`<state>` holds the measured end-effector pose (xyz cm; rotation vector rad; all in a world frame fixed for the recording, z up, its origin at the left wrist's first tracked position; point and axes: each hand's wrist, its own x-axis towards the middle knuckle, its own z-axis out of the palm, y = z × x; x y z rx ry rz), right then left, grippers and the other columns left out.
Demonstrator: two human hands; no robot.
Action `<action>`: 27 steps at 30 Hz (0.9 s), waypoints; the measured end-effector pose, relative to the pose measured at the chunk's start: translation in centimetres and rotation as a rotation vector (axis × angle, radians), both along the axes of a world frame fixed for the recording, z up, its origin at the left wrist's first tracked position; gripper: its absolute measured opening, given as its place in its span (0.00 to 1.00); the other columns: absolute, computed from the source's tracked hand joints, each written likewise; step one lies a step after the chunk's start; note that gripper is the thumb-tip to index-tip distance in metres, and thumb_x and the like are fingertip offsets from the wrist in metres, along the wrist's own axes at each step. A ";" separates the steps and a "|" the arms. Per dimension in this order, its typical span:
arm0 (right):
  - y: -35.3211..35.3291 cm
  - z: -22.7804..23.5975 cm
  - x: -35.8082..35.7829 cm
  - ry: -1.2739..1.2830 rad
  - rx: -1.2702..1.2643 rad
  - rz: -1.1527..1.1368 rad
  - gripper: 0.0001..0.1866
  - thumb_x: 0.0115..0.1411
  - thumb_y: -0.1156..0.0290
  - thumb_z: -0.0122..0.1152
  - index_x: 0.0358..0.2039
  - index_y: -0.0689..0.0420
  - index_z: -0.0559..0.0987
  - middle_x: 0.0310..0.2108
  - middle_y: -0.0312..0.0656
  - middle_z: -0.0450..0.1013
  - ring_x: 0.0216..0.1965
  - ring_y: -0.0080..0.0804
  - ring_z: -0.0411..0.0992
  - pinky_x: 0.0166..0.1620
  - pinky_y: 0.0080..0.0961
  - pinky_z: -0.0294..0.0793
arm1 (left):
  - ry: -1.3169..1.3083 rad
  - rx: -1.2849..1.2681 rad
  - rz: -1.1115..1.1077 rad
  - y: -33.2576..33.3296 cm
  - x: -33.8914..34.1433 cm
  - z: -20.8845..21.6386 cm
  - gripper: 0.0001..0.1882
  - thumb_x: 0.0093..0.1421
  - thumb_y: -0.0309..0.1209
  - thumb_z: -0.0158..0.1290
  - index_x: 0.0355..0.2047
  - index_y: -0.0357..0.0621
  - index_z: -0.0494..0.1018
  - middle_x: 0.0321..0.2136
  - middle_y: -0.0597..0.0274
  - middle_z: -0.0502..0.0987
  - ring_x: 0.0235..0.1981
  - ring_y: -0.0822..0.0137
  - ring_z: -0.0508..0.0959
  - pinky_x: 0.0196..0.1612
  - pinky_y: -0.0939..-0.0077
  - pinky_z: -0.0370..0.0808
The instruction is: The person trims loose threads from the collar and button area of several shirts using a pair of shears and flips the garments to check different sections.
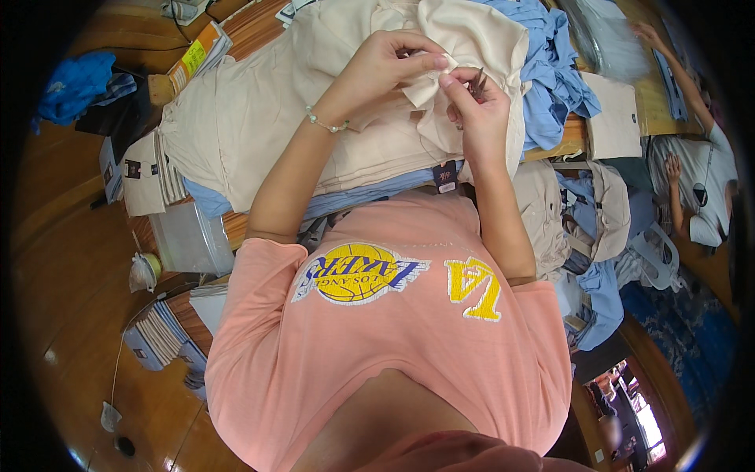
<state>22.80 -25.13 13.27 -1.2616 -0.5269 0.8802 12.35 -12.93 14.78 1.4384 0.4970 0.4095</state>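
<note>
Where left hand (401,61) and right hand (484,108) pinch its edge, the cream garment (465,38) lies over a cloth pile (377,167)
The right also holds what look like dark snips (477,83), partly hidden; the cloth should handle light, limp and easily creased, best taken by that edge, blue garments (552,82) beside it

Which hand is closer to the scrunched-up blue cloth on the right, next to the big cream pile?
Right. The right hand is just left of the blue cloth, not touching it. The left hand is farther left, pinching cream cloth.
</note>
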 end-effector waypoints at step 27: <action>0.2 -1.0 0.2 -0.061 -0.019 -0.026 0.05 0.53 0.75 0.62 0.30 0.62 0.79 0.16 0.27 0.66 0.16 0.10 0.57 0.18 0.09 0.55 | 0.042 -0.019 0.027 0.0 0.1 -0.3 0.12 0.55 0.34 0.57 0.32 0.35 0.77 0.21 0.71 0.72 0.22 0.83 0.67 0.23 0.88 0.63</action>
